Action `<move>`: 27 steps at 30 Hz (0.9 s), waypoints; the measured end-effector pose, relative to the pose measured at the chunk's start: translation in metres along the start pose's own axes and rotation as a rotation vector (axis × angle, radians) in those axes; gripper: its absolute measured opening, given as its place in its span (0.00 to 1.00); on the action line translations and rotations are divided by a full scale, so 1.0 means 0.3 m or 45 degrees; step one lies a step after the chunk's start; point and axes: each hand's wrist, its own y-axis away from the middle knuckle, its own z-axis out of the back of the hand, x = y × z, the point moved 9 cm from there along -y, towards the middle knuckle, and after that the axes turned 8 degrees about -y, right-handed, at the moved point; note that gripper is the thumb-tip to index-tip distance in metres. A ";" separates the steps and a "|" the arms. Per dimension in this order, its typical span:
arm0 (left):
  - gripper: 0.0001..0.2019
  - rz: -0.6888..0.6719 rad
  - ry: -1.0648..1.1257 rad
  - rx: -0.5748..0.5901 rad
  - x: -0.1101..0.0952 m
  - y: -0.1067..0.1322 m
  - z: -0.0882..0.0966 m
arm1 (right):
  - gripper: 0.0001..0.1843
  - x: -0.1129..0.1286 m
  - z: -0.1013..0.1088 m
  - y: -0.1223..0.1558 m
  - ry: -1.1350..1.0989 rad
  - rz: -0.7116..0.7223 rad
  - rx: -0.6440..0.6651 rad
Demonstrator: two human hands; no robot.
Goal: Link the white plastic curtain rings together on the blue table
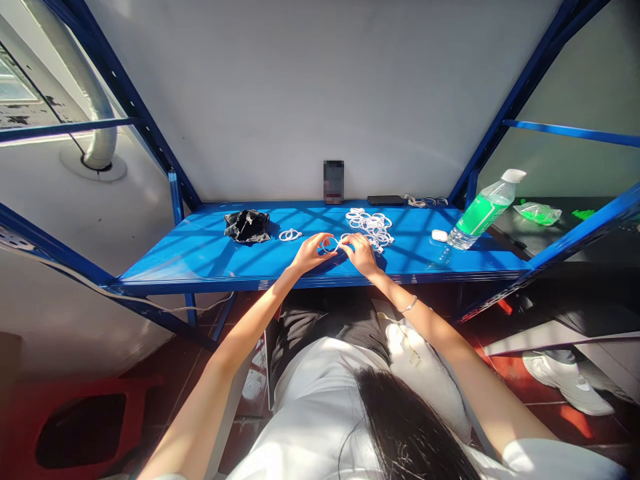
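My left hand [311, 252] and my right hand [361, 251] meet over the front part of the blue shelf [200, 257]. Between their fingertips they pinch a small white ring [331, 244]. Both hands have fingers curled around it. Just behind my right hand lies a heap of several white rings [373, 227]. A joined pair of white rings [291, 235] lies alone to the left of my left hand.
A crumpled black bag [247, 225] sits at the left. At the back stand a small dark box [333, 181], a black phone [385, 200] and a cable [425, 201]. A green-labelled water bottle [484, 211] leans at the right beside a small white case [439, 235]. Another person's white shoe [560, 380] shows lower right.
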 end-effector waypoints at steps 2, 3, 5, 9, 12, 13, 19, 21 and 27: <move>0.21 0.007 -0.008 0.004 0.000 0.000 -0.001 | 0.08 0.000 -0.001 0.000 0.019 -0.006 0.009; 0.21 0.008 -0.010 0.004 0.000 0.000 -0.001 | 0.08 0.001 0.000 0.000 0.023 -0.006 0.009; 0.21 0.005 -0.012 0.005 -0.001 0.001 -0.002 | 0.09 0.004 0.003 0.000 0.014 -0.005 0.003; 0.22 -0.027 -0.031 -0.011 -0.010 0.002 0.002 | 0.11 0.011 0.014 0.001 -0.017 0.003 -0.019; 0.23 -0.032 -0.058 -0.047 -0.011 0.002 0.009 | 0.12 0.015 0.019 0.003 -0.029 0.007 -0.023; 0.23 -0.032 -0.059 -0.063 -0.010 0.002 0.012 | 0.12 0.015 0.019 0.004 -0.032 0.008 -0.022; 0.23 -0.023 -0.065 -0.106 -0.008 -0.002 0.023 | 0.14 0.025 0.020 0.008 -0.025 0.037 -0.017; 0.23 -0.027 -0.068 -0.124 -0.012 -0.002 0.029 | 0.14 0.032 0.026 0.008 -0.020 0.049 -0.033; 0.22 -0.060 -0.088 -0.183 -0.021 0.002 0.042 | 0.13 0.048 0.031 0.009 -0.075 0.090 -0.072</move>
